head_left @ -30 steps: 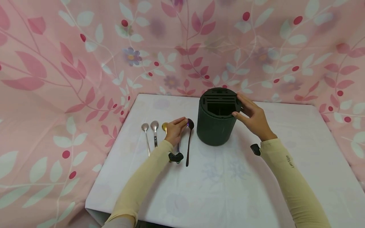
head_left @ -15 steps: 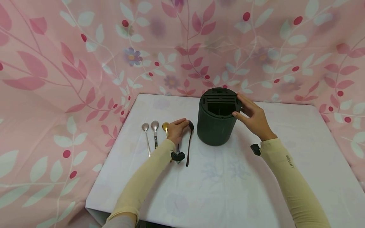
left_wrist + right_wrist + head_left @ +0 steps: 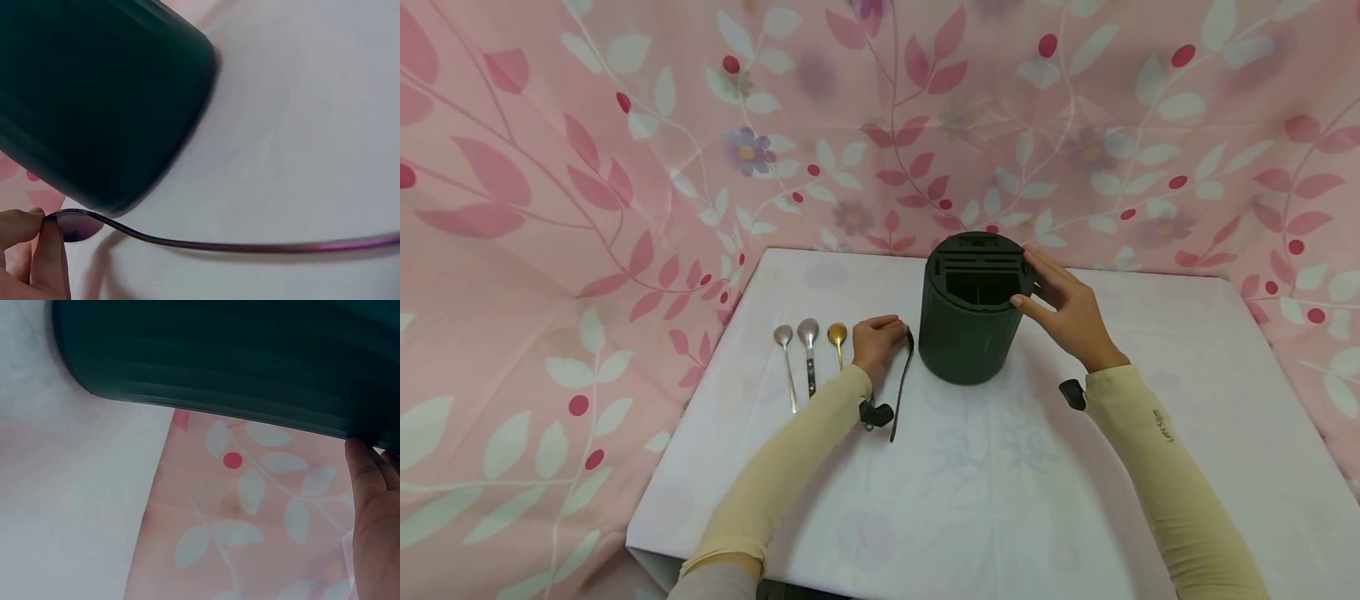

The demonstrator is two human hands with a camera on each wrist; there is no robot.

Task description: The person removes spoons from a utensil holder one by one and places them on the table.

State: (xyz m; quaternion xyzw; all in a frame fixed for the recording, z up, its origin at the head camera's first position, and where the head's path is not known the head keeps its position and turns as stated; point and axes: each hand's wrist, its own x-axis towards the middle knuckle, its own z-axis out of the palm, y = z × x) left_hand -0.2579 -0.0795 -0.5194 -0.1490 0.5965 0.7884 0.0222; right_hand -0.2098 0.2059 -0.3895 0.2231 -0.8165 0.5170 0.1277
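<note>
My left hand (image 3: 877, 346) pinches the bowl end of a dark purple spoon (image 3: 901, 392), its bowl tipped up on edge. In the left wrist view the spoon's long thin handle (image 3: 237, 248) stretches away to the right, and the fingertips partly cover the bowl. Just right of that hand stands a dark green round utensil holder (image 3: 964, 346) with a slotted black top and an open compartment. My right hand (image 3: 1067, 312) grips the holder's rim from the right, thumb at the front and fingers farther back; the right wrist view shows fingers against its side.
Left of my left arm lie a plain silver spoon (image 3: 783, 335), a silver spoon with a patterned handle (image 3: 808, 332) and a gold spoon (image 3: 837, 335). Another spoon is mostly hidden under the arm. Pink floral cloth (image 3: 820, 125) hangs behind the white-covered table (image 3: 1000, 500).
My left hand has moved slightly right and taken the purple spoon's bowl between its fingertips, turning the bowl up. The right hand and the holder have stayed in place.
</note>
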